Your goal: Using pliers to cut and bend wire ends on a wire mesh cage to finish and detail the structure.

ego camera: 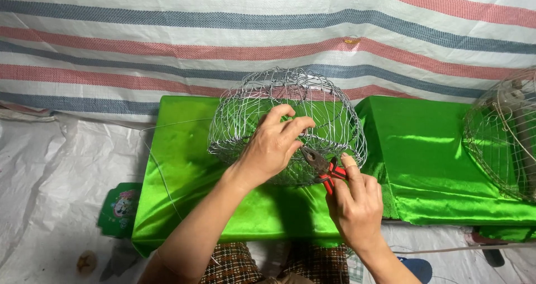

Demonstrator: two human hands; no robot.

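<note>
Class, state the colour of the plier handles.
Red and black pliers, in the right hand; head view.

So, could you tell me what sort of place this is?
Probably a makeshift home craft workspace: a wire basket worked with pliers on a green cloth-covered bench, and a striped tarp as backdrop.

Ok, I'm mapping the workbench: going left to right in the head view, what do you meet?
Green printed packet → left hand on the wire basket → pliers → right hand → second wire basket.
</note>
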